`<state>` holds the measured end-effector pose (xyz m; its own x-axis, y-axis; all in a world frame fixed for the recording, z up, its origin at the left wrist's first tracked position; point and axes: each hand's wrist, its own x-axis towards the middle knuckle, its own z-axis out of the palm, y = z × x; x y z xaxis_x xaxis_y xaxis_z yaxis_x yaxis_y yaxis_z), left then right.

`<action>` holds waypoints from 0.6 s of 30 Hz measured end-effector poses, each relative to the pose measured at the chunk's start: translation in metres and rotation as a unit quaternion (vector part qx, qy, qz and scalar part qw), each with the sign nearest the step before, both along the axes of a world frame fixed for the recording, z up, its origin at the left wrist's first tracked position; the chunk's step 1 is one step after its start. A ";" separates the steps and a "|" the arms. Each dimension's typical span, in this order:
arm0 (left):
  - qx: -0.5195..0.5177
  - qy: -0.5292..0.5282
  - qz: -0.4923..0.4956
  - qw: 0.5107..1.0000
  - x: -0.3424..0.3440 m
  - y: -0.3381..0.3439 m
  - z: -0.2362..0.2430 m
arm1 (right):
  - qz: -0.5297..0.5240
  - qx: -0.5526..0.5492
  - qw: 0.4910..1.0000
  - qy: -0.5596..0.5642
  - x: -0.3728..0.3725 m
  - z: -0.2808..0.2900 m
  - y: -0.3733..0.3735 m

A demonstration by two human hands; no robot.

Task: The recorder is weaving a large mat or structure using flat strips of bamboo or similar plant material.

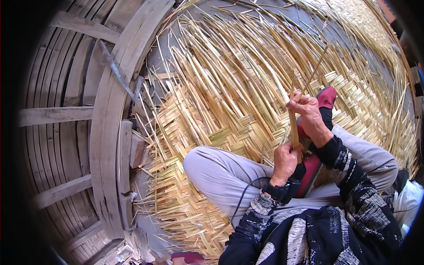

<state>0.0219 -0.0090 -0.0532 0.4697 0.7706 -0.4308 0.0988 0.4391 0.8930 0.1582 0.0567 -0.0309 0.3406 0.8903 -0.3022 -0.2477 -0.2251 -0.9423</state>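
Note:
My left hand [286, 162] grips the lower part of a flat tan reed strip [293, 128] held upright above my crossed legs. My right hand [309, 112] pinches the same strip higher up, with a thin split piece [316, 66] angling up and right from near my fingers. I sit on a partly woven reed mat [234, 128], whose long loose strips [234, 66] spread beyond my legs. My red shoes [327, 95] rest on the mat beside my hands, partly hidden by them and my legs.
A curved wooden beam [106, 145] and plank framework [62, 112] line the left. Grey ground [157, 232] shows at the mat's edge. A red shoe [190, 256] lies at the bottom edge. Another woven mat [353, 13] is at upper right, and white cloth [406, 201] at right.

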 end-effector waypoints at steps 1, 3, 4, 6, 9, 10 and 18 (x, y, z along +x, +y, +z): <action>-0.009 -0.012 -0.005 1.000 0.001 -0.002 -0.002 | -0.001 0.001 1.000 -0.002 -0.002 -0.010 -0.008; 0.028 0.028 0.000 0.999 -0.002 -0.012 -0.022 | 0.126 0.170 0.957 -0.200 -0.022 -0.047 -0.025; 0.021 0.012 0.002 1.000 -0.003 -0.008 -0.017 | 0.014 0.021 1.000 -0.017 -0.037 -0.023 -0.027; 0.008 -0.007 -0.004 1.000 -0.003 -0.010 0.000 | -0.022 -0.030 0.998 0.051 -0.017 -0.016 -0.029; -0.010 -0.036 0.004 0.999 -0.006 -0.004 0.005 | -0.017 0.035 0.997 0.073 -0.011 -0.004 -0.021; -0.065 -0.062 0.000 0.996 -0.007 -0.002 0.006 | 0.005 0.035 0.999 0.040 -0.012 0.000 -0.017; -0.148 -0.194 0.006 0.970 -0.004 -0.007 0.003 | 0.062 0.165 0.973 -0.148 -0.008 0.000 0.001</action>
